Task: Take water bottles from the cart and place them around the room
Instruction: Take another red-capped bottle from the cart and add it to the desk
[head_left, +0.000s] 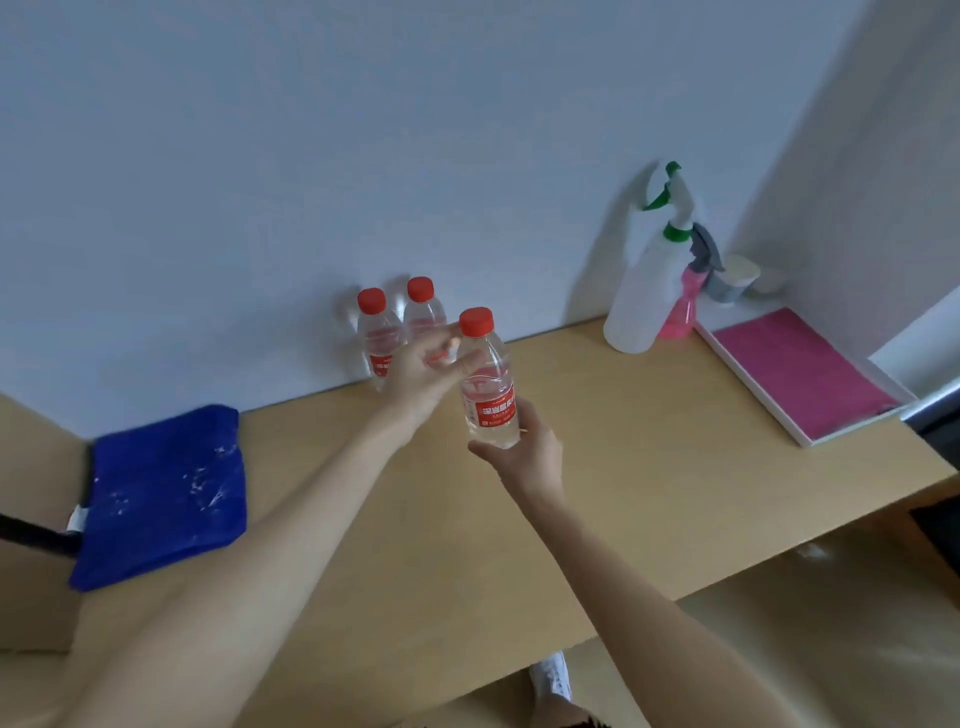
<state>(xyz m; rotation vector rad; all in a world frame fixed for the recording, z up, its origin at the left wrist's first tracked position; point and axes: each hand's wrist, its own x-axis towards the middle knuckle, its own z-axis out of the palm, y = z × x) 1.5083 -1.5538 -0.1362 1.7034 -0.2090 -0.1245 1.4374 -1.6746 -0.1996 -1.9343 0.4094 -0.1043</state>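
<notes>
Fingers of our right hand (524, 452) grip the base of a clear red-capped water bottle (488, 379) above the wooden counter (597, 467); our left hand (421, 379) steadies it, fingers loose. Placing is under way, we judge: next, set it upright beside the two matching bottles (400, 332) at the wall.

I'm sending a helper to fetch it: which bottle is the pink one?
On the wooden desk, look to the far right corner by the wall. The pink spray bottle stands there beside a taller white spray bottle and a white tray. It alone is pink with a grey trigger.

Right hand (524, 452) grips a red-capped water bottle (488, 379) by its base over the wooden desk (649, 467), left hand (421, 374) touching its shoulder.
</notes>
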